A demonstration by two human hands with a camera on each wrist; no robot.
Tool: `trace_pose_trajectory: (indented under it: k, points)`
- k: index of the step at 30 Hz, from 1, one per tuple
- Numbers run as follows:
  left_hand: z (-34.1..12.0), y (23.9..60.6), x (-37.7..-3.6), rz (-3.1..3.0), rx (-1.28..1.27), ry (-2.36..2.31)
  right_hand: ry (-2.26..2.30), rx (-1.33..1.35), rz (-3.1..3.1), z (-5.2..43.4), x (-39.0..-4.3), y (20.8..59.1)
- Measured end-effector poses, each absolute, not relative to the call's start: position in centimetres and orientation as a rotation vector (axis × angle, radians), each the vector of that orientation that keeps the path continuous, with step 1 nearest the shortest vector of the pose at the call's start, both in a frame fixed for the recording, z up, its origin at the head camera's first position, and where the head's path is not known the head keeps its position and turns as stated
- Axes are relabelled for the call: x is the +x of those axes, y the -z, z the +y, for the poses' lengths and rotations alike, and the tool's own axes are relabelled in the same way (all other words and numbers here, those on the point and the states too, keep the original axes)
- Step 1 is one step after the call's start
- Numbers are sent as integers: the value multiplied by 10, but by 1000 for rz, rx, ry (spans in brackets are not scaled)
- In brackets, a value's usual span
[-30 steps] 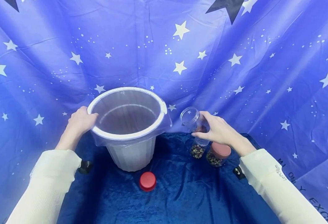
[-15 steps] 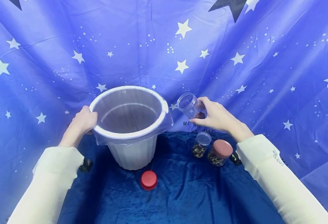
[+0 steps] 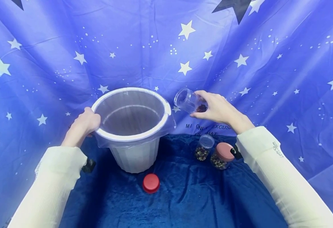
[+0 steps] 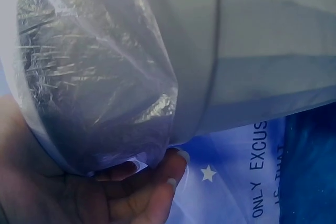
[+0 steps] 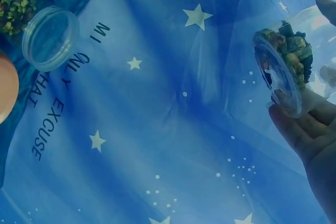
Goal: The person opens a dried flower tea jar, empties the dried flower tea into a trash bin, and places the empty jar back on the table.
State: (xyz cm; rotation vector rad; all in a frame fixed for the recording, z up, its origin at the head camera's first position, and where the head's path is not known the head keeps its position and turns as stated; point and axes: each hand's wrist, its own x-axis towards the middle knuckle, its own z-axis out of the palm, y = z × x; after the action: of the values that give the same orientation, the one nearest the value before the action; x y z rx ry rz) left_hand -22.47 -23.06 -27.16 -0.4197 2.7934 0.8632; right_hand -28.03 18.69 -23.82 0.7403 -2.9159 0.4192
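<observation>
My right hand (image 3: 217,109) held a clear plastic jar (image 3: 189,101) tipped sideways, just right of the white bin (image 3: 132,126).
Fingers curled round its base, where a few dried brown-green bits clung; the open mouth pointed at the bin's rim. My left hand (image 3: 83,124) gripped the far rim, over the crinkly transparent liner (image 4: 100,82). The bin was ribbed, round and tapered, standing on dark blue velvet cloth (image 3: 183,196).
</observation>
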Motion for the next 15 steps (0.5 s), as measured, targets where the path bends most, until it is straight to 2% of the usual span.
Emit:
trace_pose_trajectory:
  k: [9,15]
  points:
    - [-230,270,-225,2792,-439,-816,-377,685,-2931,171,-287,223]
    - [-229,269,-224,2780,-442,-805,-279,744,-2876,161,-289,214]
